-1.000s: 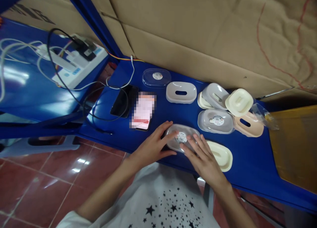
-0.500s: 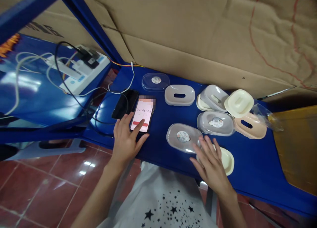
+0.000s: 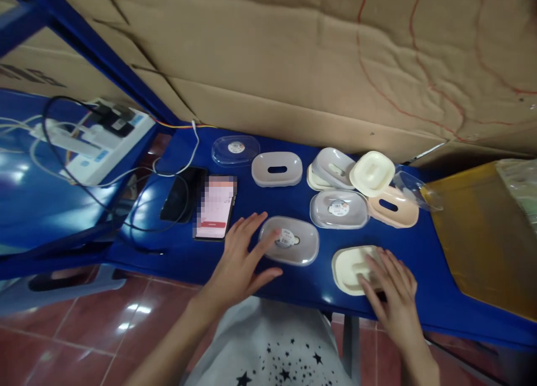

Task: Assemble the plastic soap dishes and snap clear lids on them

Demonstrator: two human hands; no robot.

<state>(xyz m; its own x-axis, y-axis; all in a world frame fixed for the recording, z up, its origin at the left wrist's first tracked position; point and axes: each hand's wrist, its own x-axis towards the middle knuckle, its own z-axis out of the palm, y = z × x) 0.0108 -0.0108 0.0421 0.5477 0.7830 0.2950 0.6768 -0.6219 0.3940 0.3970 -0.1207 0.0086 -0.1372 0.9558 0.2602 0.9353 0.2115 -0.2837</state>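
My left hand (image 3: pixel 245 260) is open, its fingers spread. Its index finger reaches over the label of a grey oval dish with a clear lid (image 3: pixel 304 249); whether it touches cannot be made out. Farther right, my right hand (image 3: pixel 394 288) rests its spread, slightly bent fingers on or just over the right side of a cream oval dish (image 3: pixel 346 274). That hand hides part of the dish. Left of my left hand lies a phone with a lit screen (image 3: pixel 213 212), partly blurred out.
Behind are a grey slotted dish (image 3: pixel 277 176), a clear lid (image 3: pixel 224 151), a second lidded grey dish (image 3: pixel 356 215), a peach dish (image 3: pixel 405 215) and a cream piece (image 3: pixel 373 173). A dark phone (image 3: pixel 178 198), cables and a power strip (image 3: pixel 109 151) lie left. Cardboard (image 3: pixel 268 67) stands behind.
My left hand has left the phone and moved right to the lidded grey dish. My right hand has shifted from beside that dish onto the cream dish. The view has turned right.
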